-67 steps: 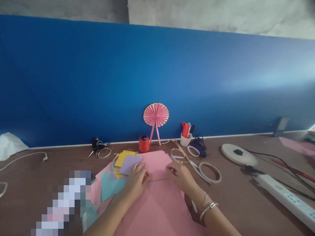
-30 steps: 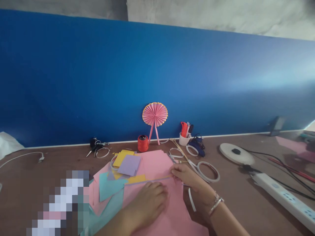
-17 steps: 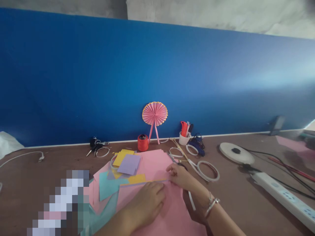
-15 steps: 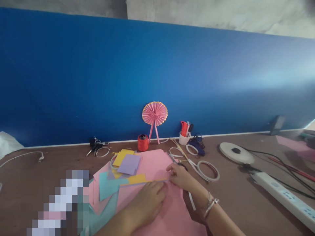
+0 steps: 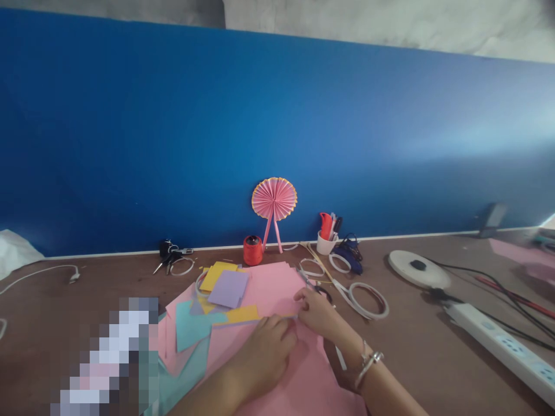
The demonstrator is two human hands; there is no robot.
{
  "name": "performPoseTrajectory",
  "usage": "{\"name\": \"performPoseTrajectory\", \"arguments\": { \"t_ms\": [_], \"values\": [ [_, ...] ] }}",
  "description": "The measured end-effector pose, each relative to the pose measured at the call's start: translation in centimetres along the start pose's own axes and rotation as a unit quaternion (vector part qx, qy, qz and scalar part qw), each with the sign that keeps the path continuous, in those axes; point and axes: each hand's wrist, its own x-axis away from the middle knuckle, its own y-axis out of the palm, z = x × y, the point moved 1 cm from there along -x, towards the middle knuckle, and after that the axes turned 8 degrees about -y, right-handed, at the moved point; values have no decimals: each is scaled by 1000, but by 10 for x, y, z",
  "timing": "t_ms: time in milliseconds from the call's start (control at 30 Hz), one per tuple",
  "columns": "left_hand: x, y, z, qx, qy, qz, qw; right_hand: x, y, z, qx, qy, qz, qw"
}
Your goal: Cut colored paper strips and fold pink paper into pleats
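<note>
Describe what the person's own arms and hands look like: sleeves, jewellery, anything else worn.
No sleeves show on either arm; both are bare up to the picture's edge. The right wrist carries silver metal bangles, seemingly two thin bands. The left hand and right hand show no rings, gloves or watch that can be made out.

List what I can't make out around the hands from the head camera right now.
Head view: fold line of the pink sheet, covered by the left hand and right hand; each grip unclear.
Head view: lower left, masked by a pixelated patch.
Head view: power strip, cut by the right edge.
Head view: items in the white cup, too small.
</note>
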Motion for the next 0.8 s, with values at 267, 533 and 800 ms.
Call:
{"name": "performPoseTrajectory", "arguments": {
  "t_ms": [267,533,800],
  "values": [
    [-1,-1,0,6,2,3,1000,2,-3,-8,22,13,-4,1000],
    [-1,-2,1,0,0,-1,1000,2,-3,-8,18,21,0,1000],
    [-1,-5,2,1,2,-1,1000,2,-4,-8,22,20,3,1000]
  ]
}}
